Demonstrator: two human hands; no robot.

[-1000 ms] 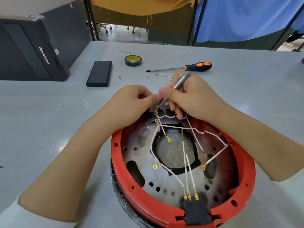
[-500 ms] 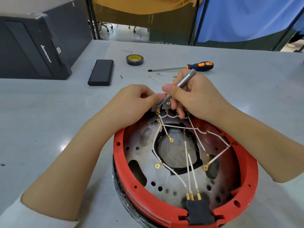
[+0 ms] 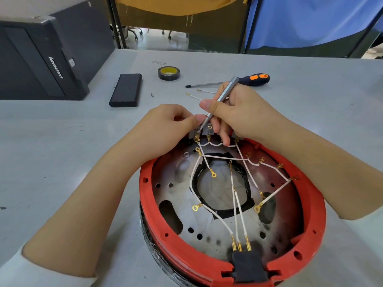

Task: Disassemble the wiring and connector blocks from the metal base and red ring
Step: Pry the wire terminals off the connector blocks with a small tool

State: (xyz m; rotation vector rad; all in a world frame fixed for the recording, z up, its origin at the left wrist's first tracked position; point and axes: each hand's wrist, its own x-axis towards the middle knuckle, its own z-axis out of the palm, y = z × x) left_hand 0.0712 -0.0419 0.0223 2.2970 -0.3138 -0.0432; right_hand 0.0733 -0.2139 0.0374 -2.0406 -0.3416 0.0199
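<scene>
Connector blocks (image 3: 204, 132) at far edge of red ring (image 3: 232, 264) on table (image 3: 62, 162). Right hand (image 3: 238, 114) gripping slim screwdriver (image 3: 220, 98), tip on terminal; left hand (image 3: 167, 129) curled, pinching block.

I was working in what looked like a small workshop or lab corner of an office. My grey bench (image 3: 62, 141) carried repair tools: an orange-handled screwdriver (image 3: 255, 79), a roll of black tape (image 3: 169, 73) and a few loose white wires (image 3: 199, 96). A black Lenovo computer tower (image 3: 37, 59) lay on its side at the far left. Beyond the bench hung blue (image 3: 300, 19) and mustard cloth partitions (image 3: 176, 5) on dark metal frames, with office-chair casters (image 3: 134, 35) showing underneath.
</scene>
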